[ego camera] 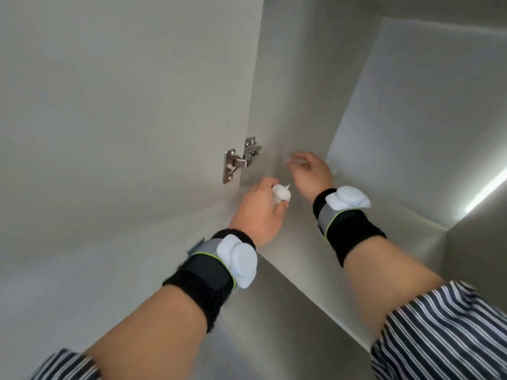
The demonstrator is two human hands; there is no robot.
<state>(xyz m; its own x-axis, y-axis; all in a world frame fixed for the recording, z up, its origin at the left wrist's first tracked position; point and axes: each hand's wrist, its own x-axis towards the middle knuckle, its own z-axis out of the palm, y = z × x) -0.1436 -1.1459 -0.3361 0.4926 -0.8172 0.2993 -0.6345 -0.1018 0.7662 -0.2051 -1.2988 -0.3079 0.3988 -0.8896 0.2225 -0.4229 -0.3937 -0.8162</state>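
Note:
I look up into an open grey cabinet. My left hand grips a small bunch of white plastic pieces, with a thin metal pin sticking out of them. It is just below and right of a steel door hinge. My right hand reaches up to the cabinet's inner side wall. Its fingers are curled, and its fingertips pinch a small white peg against that wall. Both wrists wear black bands with white sensor pods.
The open cabinet door fills the left of the view, hung on the hinge. A shelf panel slopes across the upper right inside the cabinet. A bright strip of light shows at the right edge.

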